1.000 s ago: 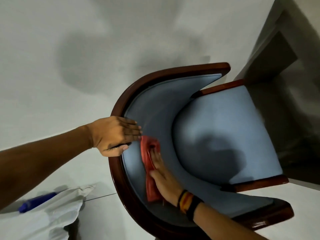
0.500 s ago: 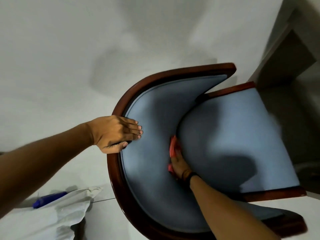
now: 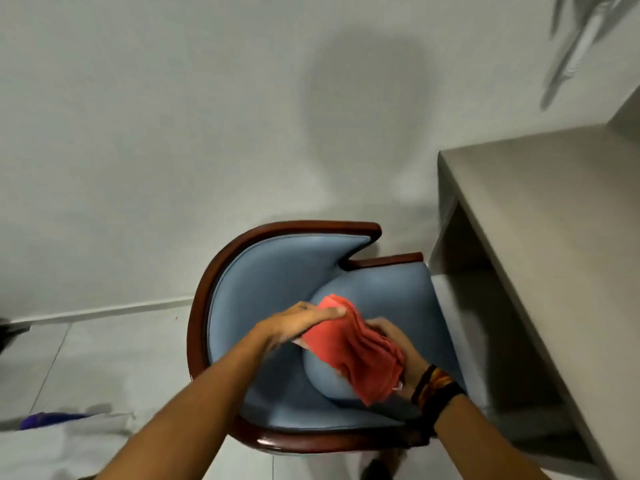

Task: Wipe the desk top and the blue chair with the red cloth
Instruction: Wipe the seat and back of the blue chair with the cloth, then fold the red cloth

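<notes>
The blue chair (image 3: 263, 289) with its curved dark wooden frame stands below me, beside the desk. Above its seat I hold the red cloth (image 3: 353, 351), folded in several layers, between both hands. My left hand (image 3: 301, 322) lies flat along the cloth's upper left edge, fingers stretched out over it. My right hand (image 3: 394, 344) grips the cloth from the right side and from under it; black and orange bands circle that wrist. The grey desk top (image 3: 554, 216) fills the right side of the view.
A pale wall stands behind the chair, with light floor tiles (image 3: 104, 355) to the left. At the lower left lies a white bag (image 3: 59, 445) with a blue object (image 3: 45, 419) beside it. The desk's side panel (image 3: 446, 216) stands close to the chair's right arm.
My left hand left the chair's back rail and came onto the cloth. My right hand lifted the cloth off the backrest to above the seat. The view pulled back, showing the desk.
</notes>
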Available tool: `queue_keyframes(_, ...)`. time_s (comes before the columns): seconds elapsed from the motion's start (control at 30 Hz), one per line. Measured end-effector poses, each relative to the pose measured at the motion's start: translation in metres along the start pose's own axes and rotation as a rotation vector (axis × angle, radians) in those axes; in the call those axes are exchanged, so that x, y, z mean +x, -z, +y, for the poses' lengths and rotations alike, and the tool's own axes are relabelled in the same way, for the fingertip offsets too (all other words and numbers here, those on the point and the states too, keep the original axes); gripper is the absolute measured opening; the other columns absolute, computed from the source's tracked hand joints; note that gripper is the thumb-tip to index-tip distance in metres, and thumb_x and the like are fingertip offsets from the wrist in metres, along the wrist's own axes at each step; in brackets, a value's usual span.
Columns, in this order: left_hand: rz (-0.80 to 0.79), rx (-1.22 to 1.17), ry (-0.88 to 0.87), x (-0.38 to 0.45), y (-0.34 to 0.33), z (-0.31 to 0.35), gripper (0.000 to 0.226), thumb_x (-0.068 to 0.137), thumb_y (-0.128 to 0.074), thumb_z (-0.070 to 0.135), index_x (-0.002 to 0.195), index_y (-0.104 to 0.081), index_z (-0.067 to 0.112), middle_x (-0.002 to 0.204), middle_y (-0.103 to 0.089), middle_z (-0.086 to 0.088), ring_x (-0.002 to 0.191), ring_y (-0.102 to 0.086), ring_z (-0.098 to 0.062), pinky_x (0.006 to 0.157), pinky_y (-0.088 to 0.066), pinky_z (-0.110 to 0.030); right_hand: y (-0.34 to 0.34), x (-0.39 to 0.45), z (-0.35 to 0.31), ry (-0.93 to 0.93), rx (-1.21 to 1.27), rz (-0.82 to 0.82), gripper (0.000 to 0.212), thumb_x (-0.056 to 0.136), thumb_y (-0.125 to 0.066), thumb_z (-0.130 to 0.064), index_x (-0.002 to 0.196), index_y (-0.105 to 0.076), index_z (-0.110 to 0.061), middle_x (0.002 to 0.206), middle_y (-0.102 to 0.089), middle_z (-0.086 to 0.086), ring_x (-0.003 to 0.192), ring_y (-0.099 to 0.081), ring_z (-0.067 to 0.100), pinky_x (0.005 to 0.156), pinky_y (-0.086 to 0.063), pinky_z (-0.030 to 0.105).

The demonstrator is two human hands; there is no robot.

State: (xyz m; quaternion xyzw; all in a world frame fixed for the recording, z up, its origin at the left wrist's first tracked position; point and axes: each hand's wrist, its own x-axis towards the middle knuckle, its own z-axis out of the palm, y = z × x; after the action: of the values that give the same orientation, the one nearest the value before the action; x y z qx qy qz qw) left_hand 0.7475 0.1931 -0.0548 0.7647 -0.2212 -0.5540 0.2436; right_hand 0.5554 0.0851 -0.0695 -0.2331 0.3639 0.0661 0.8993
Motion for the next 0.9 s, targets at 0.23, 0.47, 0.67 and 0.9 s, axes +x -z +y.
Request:
queue_keyframes(0.23, 0.173, -0.085, -0.282, -0.075, -0.068, 0.06, 0.024, 0.091, -0.082, 0.03, 0.091, -0.066, 0.011, 0.082, -0.057, -0.012, 0.06, -0.053, -0.012, 0.051, -0.043, -0.02, 0.037, -0.132, 0.015, 0.272, 0.116, -0.106, 0.076, 0.1, -0.041, -0.067, 0.144, -0.06, -0.008, 0.146, -0.061, 0.022, 0.137, -0.058, 0.039, 0.119, -0.04, 0.06)
queue_keyframes(0.47, 0.041, -0.081, -0.404, -0.123, -0.219, 0.092, 0.038, 0.092, -0.08, 0.027, 0.112, -0.073, -0.004, 0.096, -0.069, -0.014, 0.088, -0.063, -0.024, 0.074, -0.054, -0.031, 0.128, -0.283, 0.108, 0.676, -0.319, 0.483, 0.035, 0.093, -0.066, 0.005, 0.121, -0.072, -0.014, 0.109, -0.08, 0.008, 0.087, -0.076, 0.02, 0.073, -0.066, 0.037)
queue_keyframes(0.67, -0.095, 0.034, -0.44, -0.163, -0.391, 0.141, 0.013, 0.092, -0.075, 0.013, 0.104, -0.068, 0.013, 0.089, -0.06, -0.017, 0.074, -0.056, -0.023, 0.06, -0.048, -0.023, 0.219, -0.421, 0.163, 0.712, -0.168, 0.742, 0.028, 0.092, -0.064, 0.008, 0.108, -0.072, -0.013, 0.101, -0.076, 0.01, 0.089, -0.072, 0.027, 0.077, -0.064, 0.043)
queue_keyframes(0.9, -0.2, 0.004, -0.614, -0.163, -0.575, 0.195, 0.022, 0.09, -0.066, -0.016, 0.104, -0.074, -0.001, 0.077, -0.069, -0.004, 0.056, -0.064, 0.0, 0.063, -0.055, -0.019, 0.335, -0.542, 0.196, 0.787, 0.004, 0.991, 0.021, 0.096, -0.062, 0.005, 0.108, -0.07, -0.01, 0.092, -0.075, 0.006, 0.064, -0.075, 0.008, 0.053, -0.063, 0.027)
